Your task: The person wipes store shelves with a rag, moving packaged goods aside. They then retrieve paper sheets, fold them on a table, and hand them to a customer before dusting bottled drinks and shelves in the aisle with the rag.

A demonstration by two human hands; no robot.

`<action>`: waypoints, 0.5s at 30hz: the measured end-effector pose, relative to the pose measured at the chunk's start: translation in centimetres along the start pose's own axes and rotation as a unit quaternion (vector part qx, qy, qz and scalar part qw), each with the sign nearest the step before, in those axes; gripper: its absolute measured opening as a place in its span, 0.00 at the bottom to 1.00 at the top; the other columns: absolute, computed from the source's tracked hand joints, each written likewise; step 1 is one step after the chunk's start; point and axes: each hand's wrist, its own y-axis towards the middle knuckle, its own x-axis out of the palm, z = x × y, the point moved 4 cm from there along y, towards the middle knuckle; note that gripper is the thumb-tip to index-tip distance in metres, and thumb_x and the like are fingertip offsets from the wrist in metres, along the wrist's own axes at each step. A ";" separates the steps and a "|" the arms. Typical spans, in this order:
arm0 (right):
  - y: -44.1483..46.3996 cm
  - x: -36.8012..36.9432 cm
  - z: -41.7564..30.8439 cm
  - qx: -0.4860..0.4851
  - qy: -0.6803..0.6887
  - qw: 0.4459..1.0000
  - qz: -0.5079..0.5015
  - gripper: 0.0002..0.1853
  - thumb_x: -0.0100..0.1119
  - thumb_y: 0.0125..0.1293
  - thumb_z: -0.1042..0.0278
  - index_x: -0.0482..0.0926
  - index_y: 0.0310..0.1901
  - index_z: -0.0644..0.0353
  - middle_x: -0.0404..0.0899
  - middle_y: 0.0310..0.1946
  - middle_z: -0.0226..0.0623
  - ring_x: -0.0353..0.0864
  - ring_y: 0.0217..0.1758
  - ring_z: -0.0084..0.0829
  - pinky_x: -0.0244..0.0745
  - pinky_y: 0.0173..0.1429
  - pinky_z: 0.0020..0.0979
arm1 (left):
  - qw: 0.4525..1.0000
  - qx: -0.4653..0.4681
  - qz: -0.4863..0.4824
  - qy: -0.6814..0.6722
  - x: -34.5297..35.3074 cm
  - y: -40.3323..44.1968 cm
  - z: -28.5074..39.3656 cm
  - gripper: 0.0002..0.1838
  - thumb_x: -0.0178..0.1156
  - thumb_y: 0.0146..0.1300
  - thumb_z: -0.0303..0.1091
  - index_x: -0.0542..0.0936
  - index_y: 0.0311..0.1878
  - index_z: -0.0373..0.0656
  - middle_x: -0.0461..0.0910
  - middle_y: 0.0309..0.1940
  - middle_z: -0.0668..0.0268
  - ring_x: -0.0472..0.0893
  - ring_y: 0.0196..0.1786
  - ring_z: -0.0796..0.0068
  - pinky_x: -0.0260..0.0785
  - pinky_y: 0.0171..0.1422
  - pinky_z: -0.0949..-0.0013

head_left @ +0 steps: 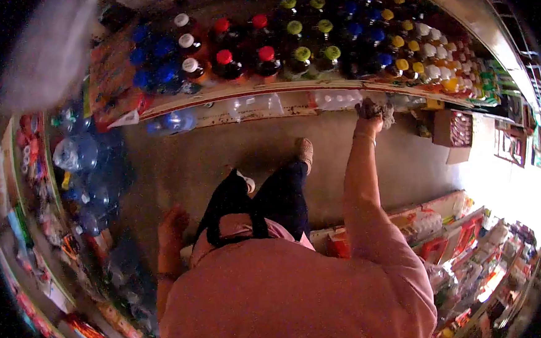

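Observation:
My right hand reaches forward to the front of the bottle shelf, its fingers closed round a crumpled grey rag. The rag is against or just in front of the shelf's lower edge; I cannot tell whether they touch. Above it stand rows of bottles with red caps, green caps, and yellow caps. Low at my left side hangs my left hand, away from the shelf. It is dark and blurred, so its fingers are not clear.
Large clear water bottles stand on the floor at left, beside shelves of small packets. Packaged goods line the shelf at right behind me. An open cardboard box sits near the bright doorway.

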 end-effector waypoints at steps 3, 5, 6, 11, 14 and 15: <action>-9.1 4.0 -6.9 0.084 0.076 0.992 -0.051 0.16 0.45 0.64 0.64 0.72 0.51 0.61 0.79 0.36 0.39 0.78 0.36 0.36 0.75 0.33 0.39 | 0.982 0.016 -0.090 0.168 6.7 0.3 1.6 0.17 0.56 0.62 0.39 0.74 0.53 0.43 0.78 0.44 0.63 0.77 0.42 0.71 0.71 0.43 0.69; -18.9 10.4 -12.7 0.205 -0.041 0.965 -0.161 0.15 0.48 0.63 0.65 0.75 0.48 0.61 0.79 0.35 0.37 0.79 0.36 0.36 0.76 0.32 0.38 | 0.985 -0.065 -0.146 0.063 12.9 0.0 1.3 0.19 0.54 0.64 0.43 0.73 0.55 0.45 0.77 0.49 0.62 0.77 0.46 0.67 0.72 0.45 0.66; -24.0 14.1 -15.9 0.263 -0.134 0.925 -0.237 0.13 0.49 0.63 0.66 0.77 0.45 0.62 0.80 0.35 0.37 0.79 0.39 0.36 0.76 0.35 0.38 | 0.978 -0.066 -0.194 0.032 17.4 -1.8 2.3 0.20 0.53 0.65 0.45 0.73 0.55 0.45 0.77 0.49 0.63 0.77 0.48 0.67 0.72 0.46 0.63; -33.3 22.5 -23.5 -0.173 -0.307 0.602 -0.716 0.20 0.59 0.58 0.59 0.74 0.51 0.59 0.78 0.41 0.49 0.78 0.42 0.49 0.74 0.46 0.43 | 0.906 0.172 -0.318 0.219 27.8 -4.1 1.7 0.27 0.54 0.63 0.49 0.67 0.60 0.43 0.75 0.51 0.60 0.74 0.54 0.61 0.68 0.58 0.60; -23.4 24.7 -27.2 -0.311 -0.370 0.676 -0.557 0.19 0.60 0.56 0.60 0.76 0.49 0.56 0.79 0.34 0.48 0.78 0.32 0.50 0.75 0.34 0.45 | 0.944 0.133 -0.300 0.026 28.0 -3.6 0.5 0.22 0.55 0.62 0.44 0.70 0.56 0.42 0.76 0.49 0.59 0.75 0.51 0.60 0.68 0.57 0.57; -19.1 25.9 -29.1 -0.310 -0.441 0.667 -0.515 0.18 0.61 0.55 0.62 0.77 0.46 0.58 0.79 0.36 0.46 0.78 0.36 0.48 0.74 0.40 0.43 | 0.942 0.022 -0.314 -0.117 28.1 -3.4 0.1 0.19 0.52 0.63 0.41 0.71 0.54 0.41 0.76 0.48 0.59 0.75 0.51 0.61 0.68 0.57 0.56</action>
